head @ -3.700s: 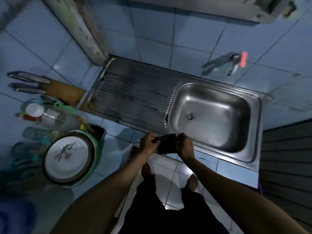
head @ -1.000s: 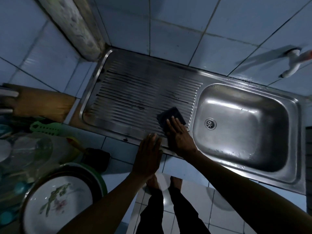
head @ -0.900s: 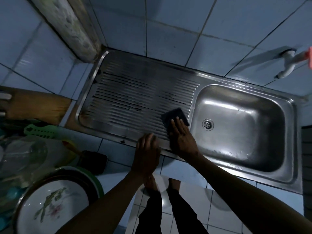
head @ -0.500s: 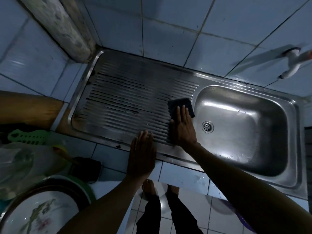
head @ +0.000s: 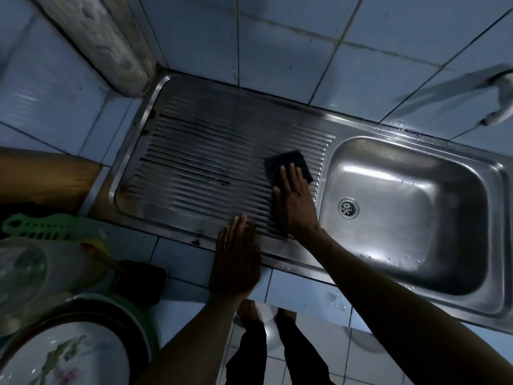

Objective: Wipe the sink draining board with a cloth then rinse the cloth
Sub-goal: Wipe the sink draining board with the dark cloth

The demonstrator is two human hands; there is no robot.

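Observation:
A ribbed steel draining board (head: 211,168) lies left of the sink basin (head: 410,218). A small dark cloth (head: 287,163) lies flat on the board's right end, close to the basin. My right hand (head: 293,201) presses on the cloth with straight fingers, and the palm covers its near part. My left hand (head: 236,259) rests flat, fingers straight, on the board's front rim and the tiled counter edge. A white tap (head: 499,107) sticks out of the wall at the far right.
A wooden block (head: 47,176) lies left of the sink. A green plastic utensil (head: 36,225), a clear container (head: 30,270) and a flowered plate (head: 63,359) crowd the lower left. A rough post (head: 108,43) stands at the board's back left corner. Tiled wall behind.
My right hand has slid the cloth away from me along the board's right end, from near the front rim toward the middle. My left hand stays flat on the front edge.

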